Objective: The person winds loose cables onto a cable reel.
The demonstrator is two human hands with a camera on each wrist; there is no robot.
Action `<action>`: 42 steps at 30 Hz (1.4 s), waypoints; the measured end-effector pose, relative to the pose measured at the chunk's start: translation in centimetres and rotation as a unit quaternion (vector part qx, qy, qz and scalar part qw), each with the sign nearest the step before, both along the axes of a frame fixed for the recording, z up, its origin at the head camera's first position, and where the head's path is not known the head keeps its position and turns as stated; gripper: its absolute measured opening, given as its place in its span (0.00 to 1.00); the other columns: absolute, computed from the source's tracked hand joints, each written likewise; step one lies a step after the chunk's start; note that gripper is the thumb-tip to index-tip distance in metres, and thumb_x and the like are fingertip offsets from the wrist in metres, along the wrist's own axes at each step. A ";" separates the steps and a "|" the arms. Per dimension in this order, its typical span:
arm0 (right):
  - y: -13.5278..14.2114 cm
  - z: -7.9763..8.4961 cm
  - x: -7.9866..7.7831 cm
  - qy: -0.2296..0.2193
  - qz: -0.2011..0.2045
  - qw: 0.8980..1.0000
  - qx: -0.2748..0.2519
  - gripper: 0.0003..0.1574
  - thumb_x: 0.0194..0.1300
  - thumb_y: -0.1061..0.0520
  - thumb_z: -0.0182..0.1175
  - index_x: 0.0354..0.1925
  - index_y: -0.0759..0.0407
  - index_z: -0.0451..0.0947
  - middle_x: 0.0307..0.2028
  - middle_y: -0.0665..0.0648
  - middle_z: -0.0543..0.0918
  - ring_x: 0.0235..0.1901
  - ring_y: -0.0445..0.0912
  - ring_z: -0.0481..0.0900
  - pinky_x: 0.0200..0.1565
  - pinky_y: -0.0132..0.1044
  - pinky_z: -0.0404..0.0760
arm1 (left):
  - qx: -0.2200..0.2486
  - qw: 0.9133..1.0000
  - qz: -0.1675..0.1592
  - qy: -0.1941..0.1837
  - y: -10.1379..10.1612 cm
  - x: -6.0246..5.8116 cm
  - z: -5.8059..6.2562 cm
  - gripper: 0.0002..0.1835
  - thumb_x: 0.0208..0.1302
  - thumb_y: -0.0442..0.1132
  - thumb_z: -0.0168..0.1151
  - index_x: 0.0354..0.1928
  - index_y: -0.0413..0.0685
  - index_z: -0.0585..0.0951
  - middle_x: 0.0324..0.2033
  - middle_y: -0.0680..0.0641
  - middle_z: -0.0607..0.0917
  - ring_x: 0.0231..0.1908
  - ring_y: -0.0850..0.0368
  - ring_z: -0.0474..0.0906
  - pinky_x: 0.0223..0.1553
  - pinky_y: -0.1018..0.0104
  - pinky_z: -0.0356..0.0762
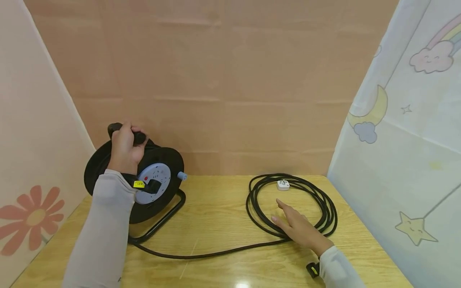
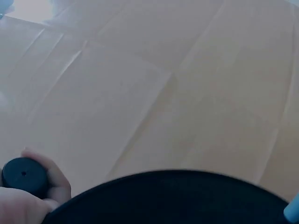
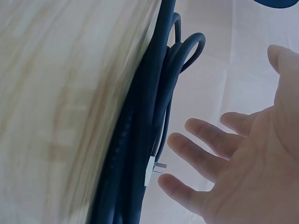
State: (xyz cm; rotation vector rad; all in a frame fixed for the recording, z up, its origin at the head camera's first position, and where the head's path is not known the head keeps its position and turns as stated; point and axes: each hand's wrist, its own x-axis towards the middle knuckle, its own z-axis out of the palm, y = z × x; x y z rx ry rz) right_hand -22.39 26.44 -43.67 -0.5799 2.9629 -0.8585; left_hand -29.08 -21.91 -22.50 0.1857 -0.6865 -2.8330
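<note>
At the left of the head view stands a black cable reel (image 1: 169, 164) with a pale blue socket face and a small blue knob. My left hand (image 1: 126, 148) grips the reel's black top handle (image 1: 139, 138); in the left wrist view the fingers curl round the handle's end (image 2: 24, 176). A loose coil of black cable (image 1: 329, 212) lies on the right of the table, a white plug (image 1: 283, 185) inside its far edge. Over the coil's near side is my right hand (image 1: 302, 230), its fingers spread and holding nothing; the right wrist view shows its palm (image 3: 252, 172) beside the cable.
The wooden table (image 1: 216, 220) carries a single run of cable (image 1: 216, 254) from the reel's tubular stand (image 1: 158, 224) to the coil. A brown sheet (image 1: 223, 88) hangs behind, and printed cloths flank the table on both sides.
</note>
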 end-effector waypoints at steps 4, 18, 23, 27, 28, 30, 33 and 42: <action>-0.1 0.0 -0.1 0.000 -0.001 1.000 -0.003 0.48 0.77 0.32 0.45 0.79 0.57 0.47 0.74 0.63 0.61 0.70 0.66 0.60 0.60 0.78 0.53 | -0.017 0.999 -0.039 -0.003 -0.6 -0.2 0.0 0.14 0.78 0.38 0.51 0.52 0.59 0.57 0.30 0.51 0.69 0.20 0.60 0.68 0.23 0.68 0.73; 0.1 -0.3 -0.1 0.022 0.005 1.000 -0.005 0.47 0.77 0.35 0.47 0.78 0.61 0.49 0.73 0.67 0.61 0.69 0.69 0.60 0.63 0.72 0.58 | -0.099 0.972 -0.214 0.006 -1.6 -0.6 0.1 0.14 0.77 0.33 0.50 0.47 0.53 0.54 0.25 0.47 0.71 0.19 0.59 0.72 0.22 0.68 0.80; 0.3 -0.3 0.1 0.062 0.002 0.998 0.020 0.47 0.76 0.35 0.50 0.77 0.61 0.53 0.72 0.68 0.63 0.69 0.69 0.60 0.63 0.72 0.59 | -0.081 0.966 -0.244 0.015 -1.9 -0.8 0.0 0.14 0.77 0.31 0.48 0.47 0.52 0.53 0.25 0.46 0.71 0.19 0.58 0.72 0.23 0.67 0.81; 0.4 -0.2 0.4 0.099 0.001 0.994 0.054 0.49 0.71 0.33 0.55 0.76 0.58 0.57 0.70 0.64 0.67 0.68 0.67 0.63 0.61 0.72 0.62 | -0.087 0.958 -0.273 0.021 -2.0 -1.0 -0.1 0.11 0.78 0.32 0.45 0.48 0.50 0.54 0.24 0.46 0.71 0.20 0.59 0.71 0.23 0.68 0.80; 0.4 -0.2 0.5 0.106 0.003 0.993 0.059 0.49 0.70 0.32 0.56 0.76 0.57 0.57 0.70 0.63 0.68 0.68 0.66 0.64 0.61 0.71 0.62 | -0.093 0.956 -0.278 0.022 -2.0 -1.0 -0.1 0.11 0.78 0.32 0.45 0.49 0.49 0.54 0.24 0.46 0.71 0.20 0.59 0.71 0.23 0.68 0.80; 0.4 -0.1 0.6 0.115 0.005 0.991 0.065 0.50 0.69 0.31 0.57 0.76 0.56 0.58 0.70 0.62 0.69 0.67 0.65 0.66 0.60 0.71 0.63 | -0.102 0.952 -0.288 0.026 -2.0 -1.0 0.0 0.10 0.78 0.33 0.44 0.49 0.49 0.54 0.25 0.46 0.71 0.20 0.60 0.71 0.23 0.69 0.79; 0.5 -0.2 0.7 0.116 0.008 0.991 0.066 0.50 0.69 0.31 0.58 0.76 0.56 0.58 0.70 0.62 0.68 0.66 0.65 0.67 0.59 0.72 0.64 | -0.099 0.946 -0.306 0.032 -2.0 -1.0 -0.1 0.09 0.79 0.33 0.42 0.50 0.48 0.54 0.26 0.46 0.71 0.20 0.60 0.70 0.23 0.69 0.78; 0.5 -0.4 0.8 0.098 0.008 0.993 0.059 0.50 0.70 0.31 0.57 0.76 0.57 0.58 0.70 0.63 0.68 0.67 0.65 0.66 0.62 0.68 0.64 | -0.119 0.930 -0.348 0.032 -2.1 -1.2 -0.1 0.06 0.80 0.36 0.41 0.48 0.39 0.63 0.23 0.46 0.72 0.20 0.59 0.70 0.24 0.69 0.77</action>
